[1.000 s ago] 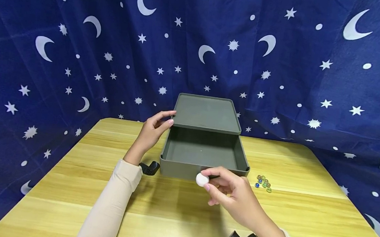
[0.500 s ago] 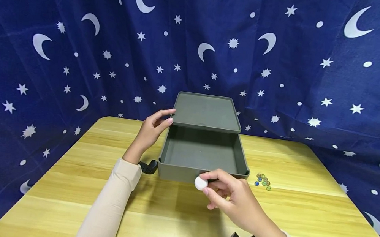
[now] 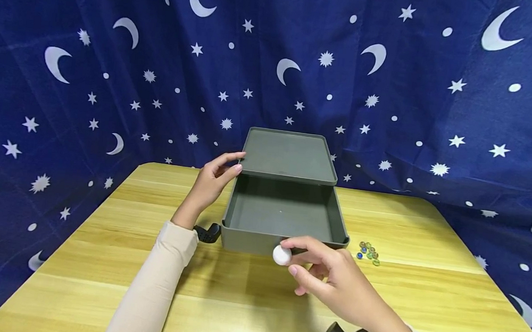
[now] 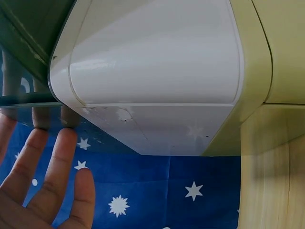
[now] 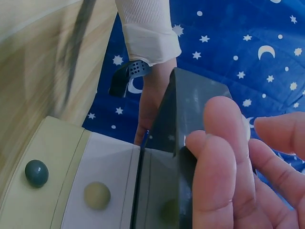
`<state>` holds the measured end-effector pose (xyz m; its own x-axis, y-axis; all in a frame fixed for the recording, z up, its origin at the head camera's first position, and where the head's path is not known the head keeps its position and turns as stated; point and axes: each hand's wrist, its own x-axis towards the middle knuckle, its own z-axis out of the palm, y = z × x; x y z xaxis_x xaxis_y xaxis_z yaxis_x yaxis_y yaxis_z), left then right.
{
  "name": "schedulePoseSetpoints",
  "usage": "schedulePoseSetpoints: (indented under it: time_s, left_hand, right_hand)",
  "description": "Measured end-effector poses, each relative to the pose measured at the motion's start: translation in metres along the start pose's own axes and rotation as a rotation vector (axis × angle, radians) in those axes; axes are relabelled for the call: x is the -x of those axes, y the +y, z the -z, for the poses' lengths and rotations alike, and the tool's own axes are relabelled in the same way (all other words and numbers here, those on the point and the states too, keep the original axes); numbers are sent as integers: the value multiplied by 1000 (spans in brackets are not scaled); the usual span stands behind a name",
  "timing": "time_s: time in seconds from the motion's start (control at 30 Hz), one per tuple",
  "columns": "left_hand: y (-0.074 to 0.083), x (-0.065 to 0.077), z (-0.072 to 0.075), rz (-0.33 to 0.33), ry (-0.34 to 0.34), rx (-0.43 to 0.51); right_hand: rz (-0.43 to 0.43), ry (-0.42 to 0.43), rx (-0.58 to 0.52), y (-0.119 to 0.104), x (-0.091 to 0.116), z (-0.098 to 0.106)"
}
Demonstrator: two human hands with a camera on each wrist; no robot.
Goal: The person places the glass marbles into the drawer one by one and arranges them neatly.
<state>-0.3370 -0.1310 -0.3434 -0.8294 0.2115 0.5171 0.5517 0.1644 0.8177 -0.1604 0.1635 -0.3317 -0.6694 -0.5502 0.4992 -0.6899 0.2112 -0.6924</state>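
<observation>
A small drawer cabinet stands on the table, its grey top (image 3: 288, 155) toward the curtain. The grey top drawer (image 3: 249, 242) is pulled out toward me, its inside showing. On its front is a round white knob (image 3: 282, 254). My right hand (image 3: 337, 280) is at this knob, index fingertip right by it and thumb apart from it. My left hand (image 3: 208, 184) rests its fingertips against the left edge of the cabinet top; in the left wrist view the fingers (image 4: 52, 167) reach straight to the grey side.
Under the grey level lie a white drawer (image 5: 106, 167) with a beige knob (image 5: 97, 195) and a yellow one (image 5: 52, 157) with a teal knob (image 5: 36, 173). Several glass marbles (image 3: 370, 255) lie right of the cabinet on the wooden table (image 3: 103, 257). A starry blue curtain (image 3: 277, 44) hangs behind.
The grey drawer has come slightly further out toward me. My right thumb, which pinched the knob with the index finger, has parted from it. My left hand stays at the cabinet's edge.
</observation>
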Motion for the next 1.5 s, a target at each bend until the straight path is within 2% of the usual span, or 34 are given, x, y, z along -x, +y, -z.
schedulePoseSetpoints:
  time_s: [0.2,0.67,1.03,1.27,1.5]
  left_hand:
    - [2,-1,1,-6,-1,-4]
    - [3,-2,-3,-2,2,0]
    - [1,-2,-5,-2,4,-4]
    - [1,0,-7,-20,4,-6]
    - [2,4,-5,-16,9,-18]
  right_hand:
    - [-22,-9,3,-2,0,5]
    - [-40,-97,-194,-1,4,24]
    - [38,-199,-365,0,9,45]
    - [52,-177,-353,-1,14,64]
    - [212,-141,-397,17,17,86]
